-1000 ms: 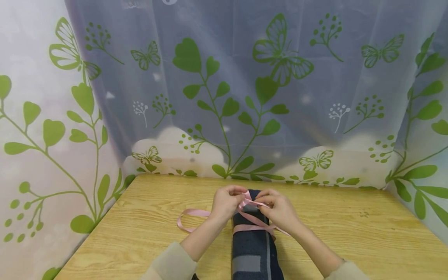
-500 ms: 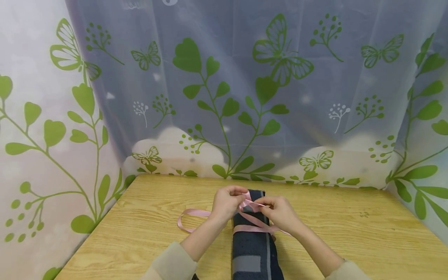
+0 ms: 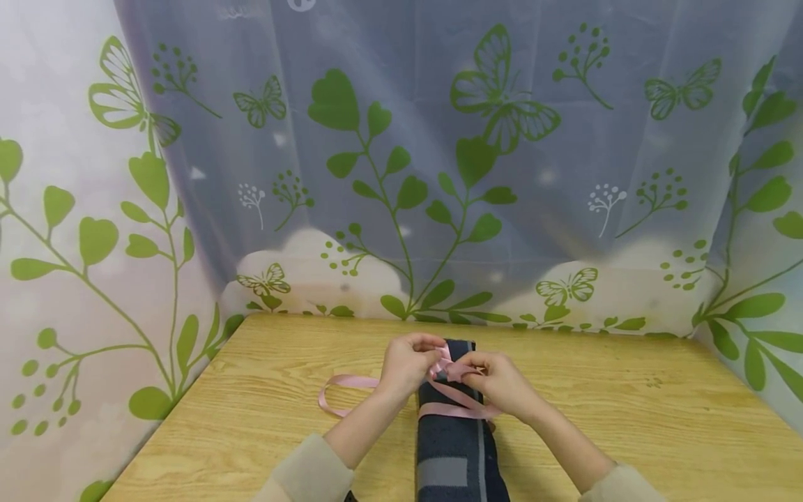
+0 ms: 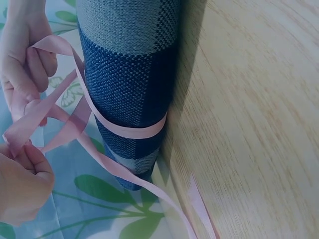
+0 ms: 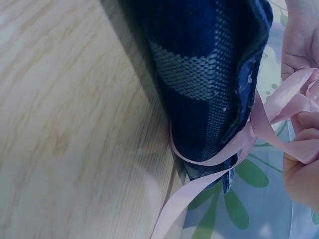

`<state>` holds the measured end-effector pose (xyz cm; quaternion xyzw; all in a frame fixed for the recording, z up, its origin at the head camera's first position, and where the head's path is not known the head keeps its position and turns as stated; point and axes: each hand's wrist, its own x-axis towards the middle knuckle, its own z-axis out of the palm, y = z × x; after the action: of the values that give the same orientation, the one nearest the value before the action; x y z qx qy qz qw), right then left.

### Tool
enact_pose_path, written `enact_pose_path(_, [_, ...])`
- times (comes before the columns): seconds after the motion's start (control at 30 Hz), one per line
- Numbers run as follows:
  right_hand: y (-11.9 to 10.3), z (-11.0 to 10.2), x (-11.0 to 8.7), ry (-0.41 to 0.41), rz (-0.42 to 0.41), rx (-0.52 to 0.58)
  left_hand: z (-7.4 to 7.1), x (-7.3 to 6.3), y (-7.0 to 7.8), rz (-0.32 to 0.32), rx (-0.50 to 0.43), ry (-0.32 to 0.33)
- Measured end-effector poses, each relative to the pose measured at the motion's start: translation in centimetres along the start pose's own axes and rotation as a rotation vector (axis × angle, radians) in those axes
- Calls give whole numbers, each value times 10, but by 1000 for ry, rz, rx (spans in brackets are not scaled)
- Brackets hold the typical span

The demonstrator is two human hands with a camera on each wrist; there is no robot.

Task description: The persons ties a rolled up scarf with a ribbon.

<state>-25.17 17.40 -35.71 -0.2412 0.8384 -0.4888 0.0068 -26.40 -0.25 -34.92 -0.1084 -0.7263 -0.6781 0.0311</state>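
A roll of dark blue checked woven cloth (image 3: pixel 448 443) lies lengthwise on the table, with a pink satin ribbon (image 3: pixel 453 411) wrapped round it near its far end. Over that end my left hand (image 3: pixel 404 366) pinches a folded part of the ribbon between thumb and fingers. Close on its right, my right hand (image 3: pixel 507 385) pinches another stretch of it. In the left wrist view, ribbon strands (image 4: pixel 75 124) cross and loop between the hands. A loose frayed edge of the cloth (image 5: pixel 249 69) shows in the right wrist view. Fingers partly hide where the strands meet.
A slack ribbon loop (image 3: pixel 332 394) lies on the wood-grain table (image 3: pixel 263 432), left of the roll. Beyond the table's back edge hangs a curtain (image 3: pixel 401 174) printed with green leaves and butterflies. A small dark object (image 3: pixel 350 496) peeks out by the left sleeve.
My right hand has lowered slightly, its fingers drawn in closer to the thumb. The ribbon between the hands looks broader and more bunched. My left hand and the cloth roll have stayed put.
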Motion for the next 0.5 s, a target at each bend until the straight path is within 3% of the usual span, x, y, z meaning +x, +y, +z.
enact_pose_path(0.5, [4,4,1,-52,84,113,1,2,-1,7,16,5])
